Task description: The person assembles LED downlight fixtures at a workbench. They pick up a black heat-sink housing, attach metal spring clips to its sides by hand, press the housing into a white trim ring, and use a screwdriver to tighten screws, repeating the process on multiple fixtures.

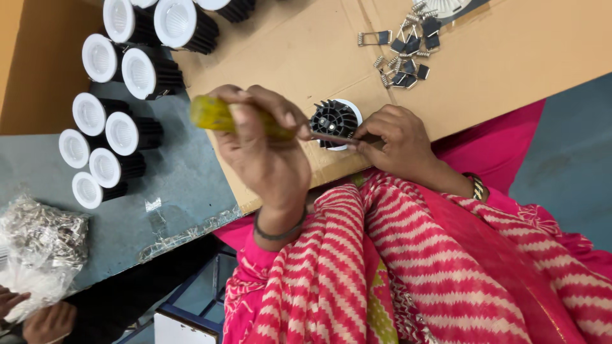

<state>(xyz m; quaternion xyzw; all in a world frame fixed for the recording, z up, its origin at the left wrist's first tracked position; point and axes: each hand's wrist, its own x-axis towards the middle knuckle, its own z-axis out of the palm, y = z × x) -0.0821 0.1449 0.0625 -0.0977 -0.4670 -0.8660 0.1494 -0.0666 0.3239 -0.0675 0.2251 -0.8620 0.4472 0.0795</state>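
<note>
My left hand [264,150] is closed around a screwdriver with a yellow handle [213,113]. Its thin shaft runs right, to the side of a small round lamp housing [335,120] with black cooling fins and a white rim. The housing lies on a cardboard sheet [306,44]. My right hand [398,143] grips the housing's right side, with its fingertips pinched by the screwdriver tip. What sits under the fingertips is hidden.
Several similar black-and-white lamp housings [121,95] lie in rows at the left on the grey table [185,178]. A pile of metal spring clips [408,48] sits at the back of the cardboard. Another person's hands [25,315] hold a crinkled plastic bag [38,248] at lower left.
</note>
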